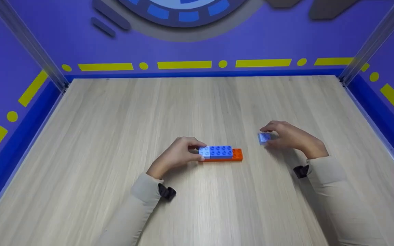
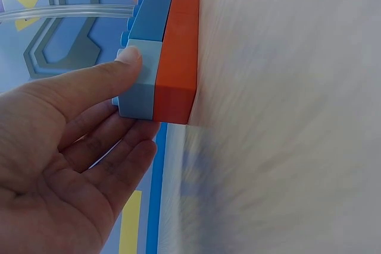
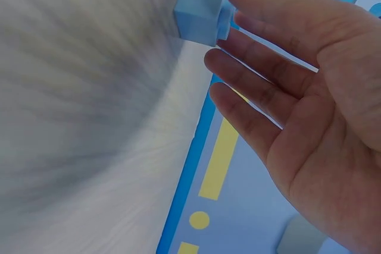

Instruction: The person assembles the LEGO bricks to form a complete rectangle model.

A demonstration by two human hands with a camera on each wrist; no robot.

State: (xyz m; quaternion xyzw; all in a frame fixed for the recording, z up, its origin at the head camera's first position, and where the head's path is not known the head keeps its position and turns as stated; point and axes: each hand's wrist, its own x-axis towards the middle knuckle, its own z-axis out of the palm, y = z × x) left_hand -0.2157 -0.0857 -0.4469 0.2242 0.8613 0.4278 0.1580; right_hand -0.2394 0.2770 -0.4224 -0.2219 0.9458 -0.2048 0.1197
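Note:
A long orange brick point(image 1: 238, 155) lies on the table, its right studs bare. On top of it sit a blue brick point(image 1: 221, 152) and, at the left end, a light blue brick point(image 1: 204, 153). My left hand point(image 1: 180, 150) pinches that left end, the thumb point(image 2: 128, 57) pressed on the side of the light blue brick. To the right of the stack, my right hand point(image 1: 287, 136) holds a second, small light blue brick point(image 1: 264, 138) between thumb and fingers, close to the tabletop. The right wrist view shows this small brick point(image 3: 199, 16) under the thumb; the index fingertip is hidden behind it.
The pale wood table point(image 1: 197, 109) stretches around both hands. A purple-blue panel point(image 1: 190, 51) with yellow marks closes off the back, and similar panels stand at left and right. Metal posts point(image 1: 29, 44) rise at the back corners.

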